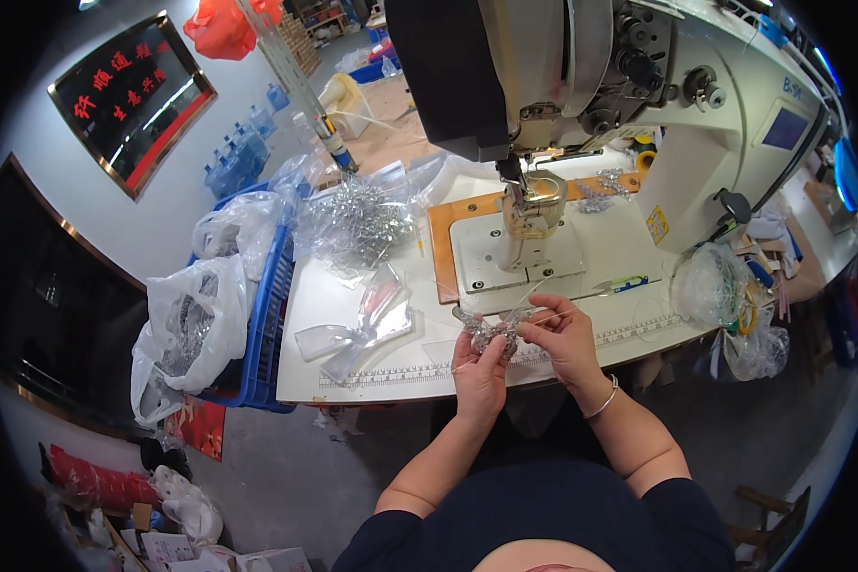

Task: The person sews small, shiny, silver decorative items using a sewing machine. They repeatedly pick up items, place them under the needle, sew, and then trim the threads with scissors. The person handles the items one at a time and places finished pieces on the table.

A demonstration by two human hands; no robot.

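A small silver, glittery piece (489,334) is held at the table's front edge, just in front of the sewing machine. My left hand (480,379) closes on it from below, thumb pressed against its front. My right hand (564,345) pinches its right side with thumb and forefinger; a bracelet circles that wrist. Thin pale threads run by the fingers. The exact kind of the piece is hard to make out. Behind it stands the sewing machine's post (529,224) on a white plate, with the needle area above.
A heap of silver glittery pieces (362,224) lies left of the machine, behind a clear plastic bow-shaped piece (360,329). A blue crate (269,315) with plastic bags flanks the table's left. Blue-handled thread snips (629,283) lie right; a clear bag (711,286) hangs at the right edge.
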